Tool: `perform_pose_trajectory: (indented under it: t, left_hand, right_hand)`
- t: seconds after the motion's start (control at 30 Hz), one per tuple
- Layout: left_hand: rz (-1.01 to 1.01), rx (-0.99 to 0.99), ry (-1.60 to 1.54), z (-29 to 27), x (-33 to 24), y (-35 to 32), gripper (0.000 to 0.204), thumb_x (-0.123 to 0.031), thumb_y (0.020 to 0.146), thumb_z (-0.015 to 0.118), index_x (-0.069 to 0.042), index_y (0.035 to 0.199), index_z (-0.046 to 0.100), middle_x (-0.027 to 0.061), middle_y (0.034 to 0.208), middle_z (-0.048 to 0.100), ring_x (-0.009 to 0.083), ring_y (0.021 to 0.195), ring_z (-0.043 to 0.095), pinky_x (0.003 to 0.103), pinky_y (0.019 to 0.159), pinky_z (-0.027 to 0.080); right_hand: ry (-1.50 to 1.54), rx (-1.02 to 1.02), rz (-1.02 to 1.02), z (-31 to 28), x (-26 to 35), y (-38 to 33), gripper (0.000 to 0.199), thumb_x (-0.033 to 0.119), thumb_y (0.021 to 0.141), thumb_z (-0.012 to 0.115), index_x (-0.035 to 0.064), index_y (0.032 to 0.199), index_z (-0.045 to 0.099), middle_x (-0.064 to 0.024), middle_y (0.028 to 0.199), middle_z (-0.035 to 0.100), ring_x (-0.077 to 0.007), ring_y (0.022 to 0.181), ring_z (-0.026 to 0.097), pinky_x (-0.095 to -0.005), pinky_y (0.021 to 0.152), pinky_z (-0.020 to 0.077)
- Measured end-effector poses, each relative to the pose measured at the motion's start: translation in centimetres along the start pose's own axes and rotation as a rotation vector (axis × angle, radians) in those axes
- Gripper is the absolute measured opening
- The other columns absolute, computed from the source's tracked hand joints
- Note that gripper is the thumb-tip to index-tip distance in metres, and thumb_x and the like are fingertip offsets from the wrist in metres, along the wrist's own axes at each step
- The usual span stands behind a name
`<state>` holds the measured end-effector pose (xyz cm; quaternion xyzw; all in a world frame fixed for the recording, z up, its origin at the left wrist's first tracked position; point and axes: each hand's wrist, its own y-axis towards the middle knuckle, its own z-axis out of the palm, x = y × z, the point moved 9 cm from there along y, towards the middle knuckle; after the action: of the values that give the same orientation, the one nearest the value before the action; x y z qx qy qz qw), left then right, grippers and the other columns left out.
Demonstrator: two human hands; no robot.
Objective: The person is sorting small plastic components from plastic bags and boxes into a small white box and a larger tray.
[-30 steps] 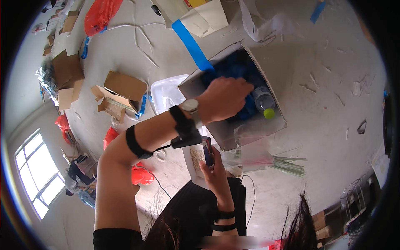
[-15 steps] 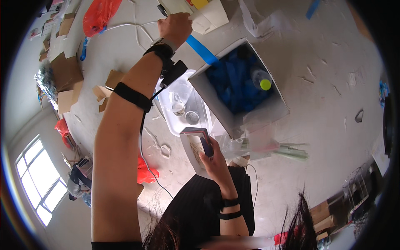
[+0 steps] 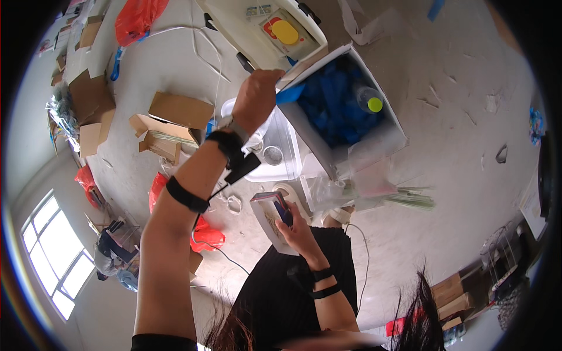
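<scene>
My left hand (image 3: 257, 99) is closed, its fingertips at the near end of a blue strip (image 3: 291, 94) that runs over the left edge of a white box (image 3: 374, 153). More crumpled blue strips (image 3: 333, 111) fill that box, and a clear bottle with a yellow-green cap (image 3: 374, 105) lies on them. My right hand (image 3: 300, 233) grips a small open box (image 3: 270, 217) with white sides and a dark rim, tilted above my lap. Something dark blue (image 3: 284, 212) shows beside the thumb; its kind is unclear.
A white tray (image 3: 288, 153) with a round clear cup (image 3: 272, 155) sits left of the box. Beyond it stands a white bin (image 3: 234, 29) holding a yellow-lidded pack (image 3: 285, 32). Cardboard boxes (image 3: 181, 111), red bags (image 3: 208, 234) and green-white sticks (image 3: 410, 198) lie around.
My left hand has come down and nearer the box, and the blue strip that stretched out from it now shows only a short piece. The right hand has barely moved.
</scene>
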<state>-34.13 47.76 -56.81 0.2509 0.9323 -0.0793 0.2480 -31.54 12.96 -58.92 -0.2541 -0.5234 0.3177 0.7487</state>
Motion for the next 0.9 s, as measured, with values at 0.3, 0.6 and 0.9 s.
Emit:
perform_pose_trajectory:
  t: [0.3,0.6,0.9]
  left_hand:
    - [-0.022,-0.127,-0.247,-8.0,-10.1,-3.9,0.037,0.010,0.081,0.068,-0.008,0.113,0.072,0.0110,0.106,0.073,0.0279,0.096,0.072,0.034,0.083,0.058]
    - [0.102,0.226,-0.518,-2.9,-15.0,-4.9,0.041,0.001,0.085,0.071,-0.002,0.125,0.063,0.0142,0.124,0.066,0.0318,0.110,0.065,0.038,0.092,0.056]
    - [-0.367,-0.158,-0.368,-2.8,0.5,5.3,0.029,-0.008,0.090,0.069,-0.002,0.117,0.069,0.0118,0.114,0.068,0.0212,0.105,0.065,0.035,0.088,0.052]
  right_hand:
    - [-0.263,0.042,-0.045,2.5,0.7,-0.7,0.054,0.017,0.091,0.063,0.0017,0.140,0.045,-0.0226,0.121,0.062,-0.0394,0.107,0.064,-0.0451,0.094,0.0501]
    - [-0.392,0.127,-0.168,5.9,0.6,-1.6,0.062,0.015,0.086,0.069,0.0072,0.142,0.043,-0.0221,0.111,0.063,-0.0416,0.103,0.062,-0.0480,0.088,0.0508]
    - [-0.328,0.110,-0.073,3.8,4.9,-1.3,0.053,0.015,0.092,0.065,0.0003,0.139,0.046,-0.0231,0.117,0.064,-0.0391,0.108,0.064,-0.0427,0.093,0.0513]
